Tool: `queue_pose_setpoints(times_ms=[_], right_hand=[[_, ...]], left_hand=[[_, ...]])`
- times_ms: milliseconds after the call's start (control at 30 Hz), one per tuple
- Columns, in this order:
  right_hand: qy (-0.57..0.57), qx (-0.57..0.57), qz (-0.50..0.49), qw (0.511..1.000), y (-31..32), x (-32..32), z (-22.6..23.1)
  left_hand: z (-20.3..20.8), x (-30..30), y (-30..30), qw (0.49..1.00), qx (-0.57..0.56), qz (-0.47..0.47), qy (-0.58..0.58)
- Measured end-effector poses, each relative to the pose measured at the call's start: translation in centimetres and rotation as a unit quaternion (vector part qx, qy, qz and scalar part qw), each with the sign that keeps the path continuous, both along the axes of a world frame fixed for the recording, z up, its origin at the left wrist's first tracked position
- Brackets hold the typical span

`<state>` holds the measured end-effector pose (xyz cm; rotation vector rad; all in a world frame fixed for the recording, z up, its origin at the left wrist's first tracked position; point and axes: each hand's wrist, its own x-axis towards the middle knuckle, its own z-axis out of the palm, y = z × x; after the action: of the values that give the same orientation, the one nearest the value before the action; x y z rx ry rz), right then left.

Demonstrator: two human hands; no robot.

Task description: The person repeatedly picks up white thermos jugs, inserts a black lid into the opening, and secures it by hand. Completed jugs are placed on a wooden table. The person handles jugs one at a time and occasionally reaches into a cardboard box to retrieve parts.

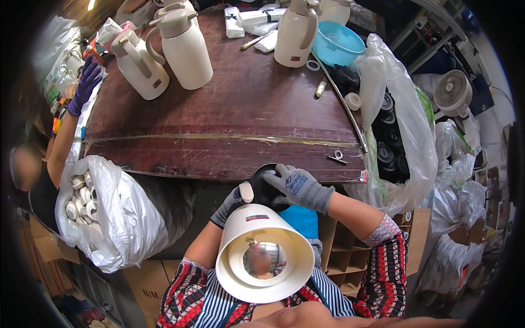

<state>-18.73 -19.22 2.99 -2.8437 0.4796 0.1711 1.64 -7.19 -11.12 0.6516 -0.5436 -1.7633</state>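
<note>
A cream vacuum jug body (240, 232) lies tilted in front of my chest, its wide open end facing me and a mirror-like inner surface (264, 260) showing inside. My left hand (228, 206), in a grey glove, is closed at the far left of the jug, beside a small rounded cream piece (246, 192); some of its fingers are hidden. At the jug's far end is a black round part (261, 189). My gloved right hand (299, 188) grips it with fingers bent over its rim.
Several cream jugs, including one handled jug (187, 57), stand on the dark red table (219, 117). A blue basin (339, 46) and metal rod (347, 109) lie right. Bags of white caps (123, 218) and black parts (402, 164) flank me. Another person's purple-gloved hand (86, 85) reaches in left.
</note>
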Motion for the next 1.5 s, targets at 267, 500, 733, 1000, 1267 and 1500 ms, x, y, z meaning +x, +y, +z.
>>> queue_pose_setpoints(times_ms=[267,500,733,1000,1267,1500], right_hand=[[0.034,0.014,-0.094,0.995,1.9,2.1,0.8],[0.046,0.062,-0.189,0.979,1.4,2.7,-0.5],[0.064,-0.016,-0.109,0.992,1.6,3.2,1.4],[0.080,0.072,-0.213,0.971,1.7,3.1,-0.3],[-0.208,0.425,-0.374,0.798,-3.4,1.9,2.2],[-0.207,0.133,-0.502,0.829,-6.8,-8.2,-6.2]], left_hand=[[-0.3,0.1,-0.3,1.000,-0.006,0.008,0.008],[-0.7,0.2,-0.6,1.000,-0.009,0.009,0.012],[-0.6,-0.3,0.2,1.000,0.000,0.028,0.003],[-1.7,0.4,1.6,0.998,-0.049,0.018,0.024],[-4.6,1.4,3.0,0.991,-0.096,0.083,-0.031],[-4.1,3.8,4.6,0.978,-0.059,0.150,0.133]])
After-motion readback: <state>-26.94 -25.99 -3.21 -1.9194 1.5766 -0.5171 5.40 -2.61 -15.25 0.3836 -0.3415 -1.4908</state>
